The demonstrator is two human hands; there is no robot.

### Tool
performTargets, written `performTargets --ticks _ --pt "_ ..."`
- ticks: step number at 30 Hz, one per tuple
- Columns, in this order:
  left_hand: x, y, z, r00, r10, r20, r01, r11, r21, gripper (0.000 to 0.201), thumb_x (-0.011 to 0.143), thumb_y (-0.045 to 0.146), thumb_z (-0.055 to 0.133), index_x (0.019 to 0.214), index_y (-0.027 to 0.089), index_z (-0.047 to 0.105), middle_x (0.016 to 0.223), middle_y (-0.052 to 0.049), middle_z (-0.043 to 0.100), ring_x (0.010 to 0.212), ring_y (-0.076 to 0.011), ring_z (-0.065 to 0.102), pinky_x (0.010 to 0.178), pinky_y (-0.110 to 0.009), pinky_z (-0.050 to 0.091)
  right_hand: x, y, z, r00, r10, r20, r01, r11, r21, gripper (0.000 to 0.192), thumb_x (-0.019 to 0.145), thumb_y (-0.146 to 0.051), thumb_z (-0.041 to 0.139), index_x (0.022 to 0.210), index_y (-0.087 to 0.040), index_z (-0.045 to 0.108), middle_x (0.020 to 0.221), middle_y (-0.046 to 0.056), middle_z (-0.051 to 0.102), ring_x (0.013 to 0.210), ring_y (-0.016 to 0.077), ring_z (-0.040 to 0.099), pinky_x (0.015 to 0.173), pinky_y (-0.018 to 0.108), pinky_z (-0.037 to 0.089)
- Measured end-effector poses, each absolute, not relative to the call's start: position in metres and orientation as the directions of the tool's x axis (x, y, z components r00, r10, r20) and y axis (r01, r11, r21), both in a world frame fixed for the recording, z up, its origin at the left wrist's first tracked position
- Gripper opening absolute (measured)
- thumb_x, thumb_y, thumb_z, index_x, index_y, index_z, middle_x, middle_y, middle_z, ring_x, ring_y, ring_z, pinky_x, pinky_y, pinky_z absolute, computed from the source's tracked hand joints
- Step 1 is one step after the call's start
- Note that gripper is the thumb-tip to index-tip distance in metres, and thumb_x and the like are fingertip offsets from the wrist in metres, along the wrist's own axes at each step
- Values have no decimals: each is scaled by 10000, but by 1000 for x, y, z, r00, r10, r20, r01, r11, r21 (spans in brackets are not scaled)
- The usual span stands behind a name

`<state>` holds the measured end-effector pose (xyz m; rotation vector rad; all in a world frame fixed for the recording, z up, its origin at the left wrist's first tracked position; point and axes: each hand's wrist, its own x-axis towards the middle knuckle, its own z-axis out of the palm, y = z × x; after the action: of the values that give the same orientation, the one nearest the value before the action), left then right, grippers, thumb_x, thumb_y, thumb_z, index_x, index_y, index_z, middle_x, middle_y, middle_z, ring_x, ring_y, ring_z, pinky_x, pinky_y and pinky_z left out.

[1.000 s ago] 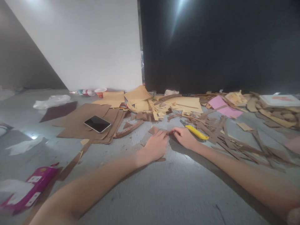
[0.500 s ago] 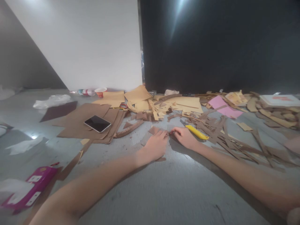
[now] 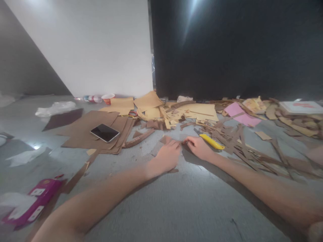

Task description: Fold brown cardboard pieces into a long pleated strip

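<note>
Brown cardboard scrap (image 3: 183, 142) pinched between both hands, low over grey floor (image 3: 161, 208), just in front of cardboard litter. Left hand (image 3: 167, 156) knuckles up, fingers curled shut on scrap's left end. Right hand (image 3: 200, 148) closed on right end. Yellow utility knife (image 3: 212, 142) just beside right hand. Black phone (image 3: 105, 132) on brown sheets (image 3: 85, 129), well left. Pink paper (image 3: 239, 114) farther back right.

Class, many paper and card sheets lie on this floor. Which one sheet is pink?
The pink sheet lies at the right, beyond the right hand and the yellow knife. Every other sheet nearby is brown or tan card.
</note>
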<state>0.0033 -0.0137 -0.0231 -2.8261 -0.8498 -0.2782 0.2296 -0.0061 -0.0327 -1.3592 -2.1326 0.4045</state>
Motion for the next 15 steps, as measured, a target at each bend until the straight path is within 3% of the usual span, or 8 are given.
performTargets --ticks 15 --pt "4 -15 -18 818 532 219 561 -822 -98 269 934 97 582 1177 71 694 1198 -163 698 1171 -291 631 1058 -387 504 230 -5 -34 -338 886 316 716 461 -525 278 932 -128 481 945 -217 744 878 37 792 803 210 713 769 315 489"
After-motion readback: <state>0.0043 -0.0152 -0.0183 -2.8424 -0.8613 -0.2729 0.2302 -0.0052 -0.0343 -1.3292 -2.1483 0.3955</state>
